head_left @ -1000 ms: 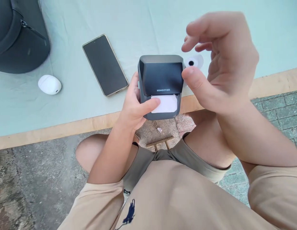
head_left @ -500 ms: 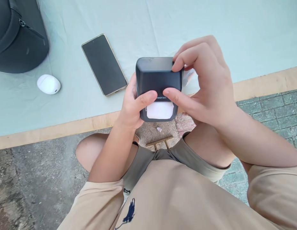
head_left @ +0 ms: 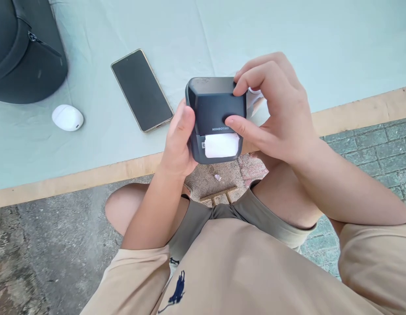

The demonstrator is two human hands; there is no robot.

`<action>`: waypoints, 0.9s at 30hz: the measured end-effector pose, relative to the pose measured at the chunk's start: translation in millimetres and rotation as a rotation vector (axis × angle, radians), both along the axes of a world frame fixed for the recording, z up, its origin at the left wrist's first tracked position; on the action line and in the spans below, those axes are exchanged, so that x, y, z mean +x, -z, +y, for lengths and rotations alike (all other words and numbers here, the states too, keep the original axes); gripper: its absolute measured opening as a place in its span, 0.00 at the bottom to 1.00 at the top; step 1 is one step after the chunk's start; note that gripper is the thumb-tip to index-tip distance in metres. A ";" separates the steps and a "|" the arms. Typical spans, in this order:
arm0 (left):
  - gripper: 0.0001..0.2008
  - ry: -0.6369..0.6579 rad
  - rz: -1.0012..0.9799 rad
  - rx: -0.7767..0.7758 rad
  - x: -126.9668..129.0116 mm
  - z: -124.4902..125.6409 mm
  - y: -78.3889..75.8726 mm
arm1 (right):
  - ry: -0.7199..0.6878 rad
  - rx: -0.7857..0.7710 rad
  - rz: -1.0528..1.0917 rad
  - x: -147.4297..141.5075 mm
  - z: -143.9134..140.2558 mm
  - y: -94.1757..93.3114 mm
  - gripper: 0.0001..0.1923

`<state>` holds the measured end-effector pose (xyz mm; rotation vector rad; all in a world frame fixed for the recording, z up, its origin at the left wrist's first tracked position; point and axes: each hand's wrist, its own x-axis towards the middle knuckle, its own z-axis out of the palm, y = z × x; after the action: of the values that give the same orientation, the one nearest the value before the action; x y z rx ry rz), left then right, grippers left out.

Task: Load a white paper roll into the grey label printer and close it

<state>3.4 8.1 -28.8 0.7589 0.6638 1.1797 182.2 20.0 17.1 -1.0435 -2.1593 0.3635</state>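
Note:
A dark label printer (head_left: 217,107) with "NIIMBOT" lettering is held up near the table's front edge. From its lower slot a blank white label (head_left: 222,145) sticks out. My left hand (head_left: 179,140) grips the printer's left side, thumb along that edge and the other fingers mostly hidden behind. On the right side, my right hand (head_left: 278,105) holds the casing, its fingertips at the top right corner and its thumb on the front face. Partly hidden behind the printer, beside the right hand, is something whitish and clear (head_left: 254,100) that I cannot make out.
A smartphone (head_left: 142,90) with a dark screen lies on the pale green tablecloth (head_left: 297,30). Left of it are a white earbud-style case (head_left: 67,117) and a black zippered bag (head_left: 29,57). The table's wooden edge (head_left: 124,168) runs above my knees.
My left thumb has moved off the printer's front to its left edge, uncovering the lettering. The printer has tilted slightly and its lower end sits a little higher.

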 end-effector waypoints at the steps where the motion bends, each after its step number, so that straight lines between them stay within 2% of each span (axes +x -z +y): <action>1: 0.20 -0.014 0.011 -0.017 0.6 0.2 -1.1 | 0.000 0.002 -0.002 0.2 0.4 -0.1 0.09; 9: 0.20 -0.080 -0.045 -0.090 3.2 -1.2 -7.3 | 0.008 0.001 0.008 -0.9 1.7 0.3 0.09; 17: 0.19 -0.130 0.032 -0.066 3.1 -1.6 -6.9 | 0.005 0.005 0.009 0.5 1.2 0.9 0.10; 24: 0.17 -0.158 0.020 -0.074 0.4 0.0 -0.7 | -0.039 -0.003 -0.030 2.9 1.1 -3.9 0.18; 27: 0.17 -0.120 -0.006 -0.104 0.5 1.4 -1.6 | -0.025 0.025 -0.045 3.8 2.0 -7.6 0.20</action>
<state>3.9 9.5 -27.2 0.6348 0.7679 1.2459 185.9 22.0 24.8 -1.0210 -2.2130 0.3270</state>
